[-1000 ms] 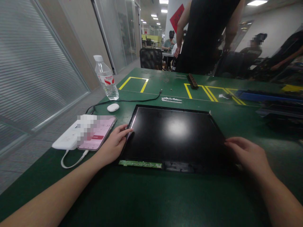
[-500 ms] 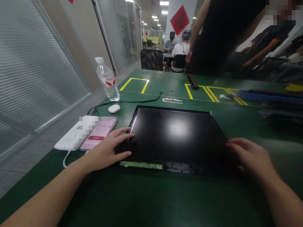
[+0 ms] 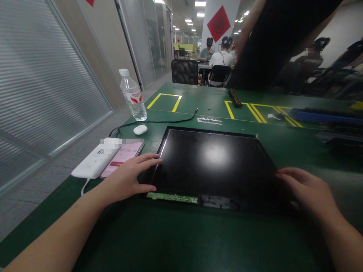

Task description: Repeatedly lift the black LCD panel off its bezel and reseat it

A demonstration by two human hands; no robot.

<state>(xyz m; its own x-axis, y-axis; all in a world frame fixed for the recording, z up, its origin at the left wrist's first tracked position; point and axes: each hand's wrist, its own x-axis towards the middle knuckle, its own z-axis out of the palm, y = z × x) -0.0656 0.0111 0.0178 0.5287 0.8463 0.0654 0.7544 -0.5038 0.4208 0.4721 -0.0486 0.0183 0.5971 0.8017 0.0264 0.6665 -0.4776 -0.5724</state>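
Note:
A black LCD display panel lies flat on the green table, a bright reflection in its screen. Along its near edge runs a bare green circuit board strip. My left hand rests at the panel's left edge, fingers and thumb spread apart, fingertips touching the frame and screen border. At the opposite side, my right hand has its fingers together on the panel's right edge; its thumb is partly lost in shadow.
Left of the panel are a white power bank, a phone, a white earbud case and a water bottle. A black cable runs behind. Blue and dark parts lie far right. A person stands across the table.
The whole view has shifted slightly, moving the scene a little rightward. Both hands stay at the panel's edges. The standing person across the table leans more.

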